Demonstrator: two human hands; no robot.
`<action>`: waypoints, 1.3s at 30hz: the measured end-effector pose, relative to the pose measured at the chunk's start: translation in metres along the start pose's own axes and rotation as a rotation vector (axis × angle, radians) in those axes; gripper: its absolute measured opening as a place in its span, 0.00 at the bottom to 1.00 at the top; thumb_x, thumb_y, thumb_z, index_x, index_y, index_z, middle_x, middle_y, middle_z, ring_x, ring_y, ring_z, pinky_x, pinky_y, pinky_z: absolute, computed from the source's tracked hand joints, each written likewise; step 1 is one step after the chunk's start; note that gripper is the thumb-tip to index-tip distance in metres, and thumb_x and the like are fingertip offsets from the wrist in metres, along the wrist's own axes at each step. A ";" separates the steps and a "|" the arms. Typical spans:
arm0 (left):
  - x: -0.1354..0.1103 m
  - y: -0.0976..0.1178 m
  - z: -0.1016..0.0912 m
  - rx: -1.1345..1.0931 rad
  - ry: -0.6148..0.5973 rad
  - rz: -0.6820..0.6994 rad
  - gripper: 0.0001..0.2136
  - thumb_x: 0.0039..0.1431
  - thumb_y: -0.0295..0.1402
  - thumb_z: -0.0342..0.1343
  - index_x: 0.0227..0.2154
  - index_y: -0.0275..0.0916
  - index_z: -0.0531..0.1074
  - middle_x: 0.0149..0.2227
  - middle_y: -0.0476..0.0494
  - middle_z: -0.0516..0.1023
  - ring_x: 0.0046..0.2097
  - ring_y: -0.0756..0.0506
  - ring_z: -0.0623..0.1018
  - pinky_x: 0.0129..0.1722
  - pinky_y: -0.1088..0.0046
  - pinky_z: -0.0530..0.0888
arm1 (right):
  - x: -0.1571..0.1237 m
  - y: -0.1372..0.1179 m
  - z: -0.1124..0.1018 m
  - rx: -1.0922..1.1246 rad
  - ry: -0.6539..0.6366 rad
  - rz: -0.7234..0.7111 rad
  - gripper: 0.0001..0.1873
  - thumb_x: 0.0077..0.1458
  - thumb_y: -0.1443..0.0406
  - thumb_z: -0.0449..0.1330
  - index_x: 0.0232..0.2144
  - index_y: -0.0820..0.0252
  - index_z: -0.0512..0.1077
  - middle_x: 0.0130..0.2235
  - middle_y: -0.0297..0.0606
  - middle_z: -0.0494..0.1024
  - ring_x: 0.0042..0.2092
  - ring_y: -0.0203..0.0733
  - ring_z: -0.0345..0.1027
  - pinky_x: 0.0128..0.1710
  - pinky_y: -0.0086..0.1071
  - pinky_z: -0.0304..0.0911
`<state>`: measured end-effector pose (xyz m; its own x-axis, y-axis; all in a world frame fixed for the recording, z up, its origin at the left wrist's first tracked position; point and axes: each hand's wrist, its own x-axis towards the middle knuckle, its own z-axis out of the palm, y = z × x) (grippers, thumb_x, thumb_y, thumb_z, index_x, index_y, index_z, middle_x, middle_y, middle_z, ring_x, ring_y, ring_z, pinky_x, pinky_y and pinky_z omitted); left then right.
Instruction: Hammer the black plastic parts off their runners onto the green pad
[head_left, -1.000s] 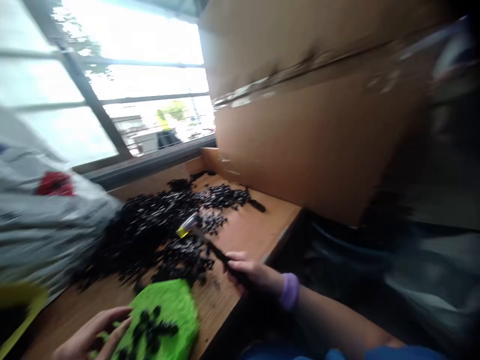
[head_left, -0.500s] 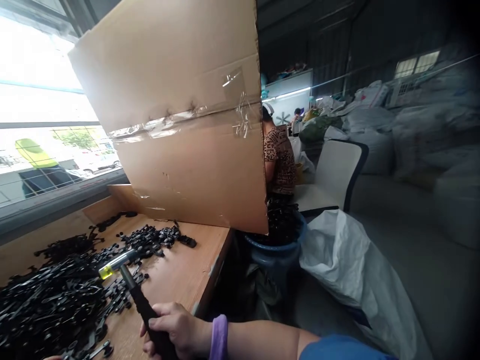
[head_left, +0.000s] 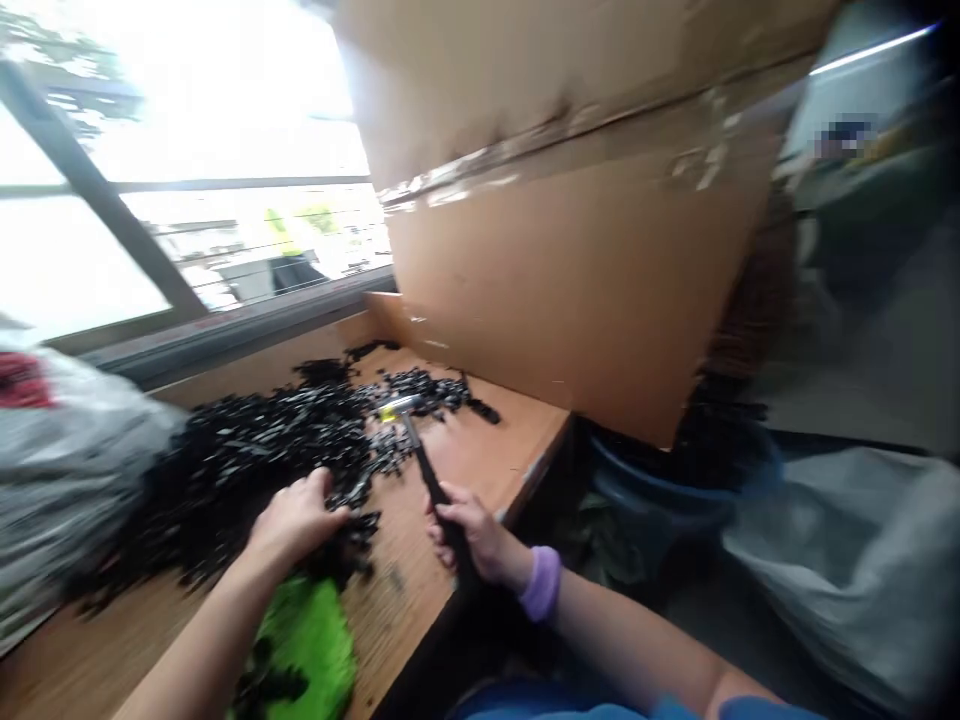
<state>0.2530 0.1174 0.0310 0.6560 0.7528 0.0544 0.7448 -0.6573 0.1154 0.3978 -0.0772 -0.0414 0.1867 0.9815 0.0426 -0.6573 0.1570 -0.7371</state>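
Observation:
A big heap of small black plastic parts [head_left: 247,450] covers the wooden table [head_left: 480,455]. My left hand [head_left: 296,518] reaches into the near edge of the heap, fingers curled down onto the parts; what they hold is hidden. My right hand [head_left: 472,535], with a purple band at the wrist, grips the black handle of a small hammer [head_left: 412,440]. The hammer's yellow-tipped head lies over the parts at the heap's right side. A bright green pad [head_left: 307,645] with a few black parts on it lies just below my left hand.
A tall taped cardboard sheet [head_left: 570,250] stands along the table's right side. A grey-white sack [head_left: 67,470] lies at the left. A window runs along the back. Right of the table stand a blue tub [head_left: 675,490] of black parts and a white bag [head_left: 862,570].
The view swung right and back to the table. My left hand moved from the green pad up into the heap of parts. My right hand still holds the hammer.

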 end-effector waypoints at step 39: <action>-0.249 -0.116 -0.001 -0.660 0.468 0.014 0.13 0.56 0.27 0.49 0.41 0.43 0.74 0.41 0.42 0.76 0.44 0.44 0.73 0.43 0.68 0.70 | -0.010 0.006 0.012 -0.270 -0.066 0.052 0.06 0.57 0.62 0.50 0.35 0.57 0.65 0.23 0.30 0.63 0.18 0.30 0.56 0.15 0.24 0.50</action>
<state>0.0029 0.0065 0.0048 0.4366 0.7773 0.4530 0.4147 -0.6207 0.6654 0.3835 -0.0849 -0.0384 0.1042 0.9939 0.0370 -0.4444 0.0798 -0.8923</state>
